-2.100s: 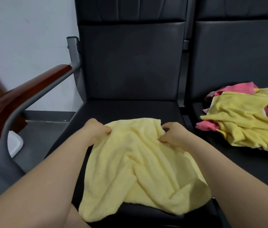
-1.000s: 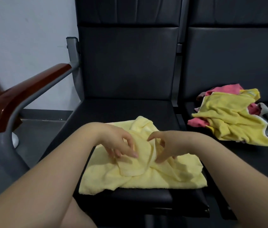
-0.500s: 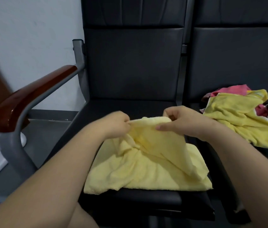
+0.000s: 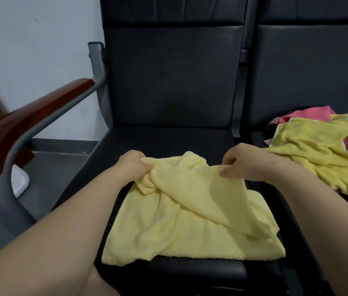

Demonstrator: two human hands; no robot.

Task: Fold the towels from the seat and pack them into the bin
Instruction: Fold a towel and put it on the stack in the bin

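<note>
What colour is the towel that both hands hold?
Pale yellow towel, plain, seen in the head view.

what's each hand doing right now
Left hand: closed, pinching the far edge of the yellow towel.
Right hand: closed, gripping the same towel edge.

This looks like a waiting area in a public building, not a home. Two black padded seats [image 4: 168,146] stand joined in a row, with a grey metal frame [image 4: 98,60] and a polished wooden armrest [image 4: 30,118] (the kind found in stations or clinics). The wall [image 4: 30,39] is plain white and the floor [image 4: 47,167] grey.
</note>
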